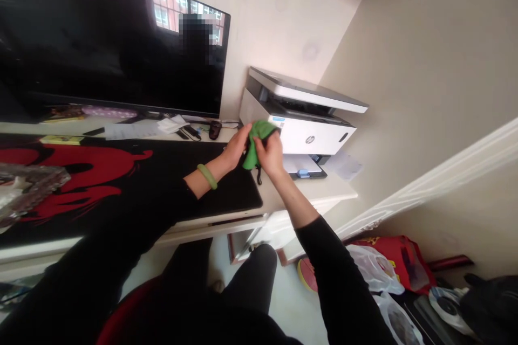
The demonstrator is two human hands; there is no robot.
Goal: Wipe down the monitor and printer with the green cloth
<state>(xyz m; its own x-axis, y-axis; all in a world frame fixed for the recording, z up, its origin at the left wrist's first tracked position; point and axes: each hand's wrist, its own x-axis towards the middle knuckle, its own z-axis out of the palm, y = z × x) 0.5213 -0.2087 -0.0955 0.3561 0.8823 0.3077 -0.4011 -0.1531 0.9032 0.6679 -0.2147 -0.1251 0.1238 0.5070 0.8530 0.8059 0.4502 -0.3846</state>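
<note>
A green cloth (259, 137) is bunched up between my hands, in front of the left side of a white printer (311, 132). My left hand (238, 146), with a green bangle (208, 176) at its wrist, holds the cloth's left side. On the right side, my right hand (270, 152) pinches the cloth with bent fingers. Something dark shows at the cloth's edge, too small to make out. A short black strap (259, 174) hangs below the cloth.
A large monitor (121, 43) stands at the left behind a black and red desk mat (170, 172). Papers (131, 130) and a dark brown object (215, 129) lie below it. A clear box (30, 188) is at the far left. Bags (404, 261) sit at the lower right.
</note>
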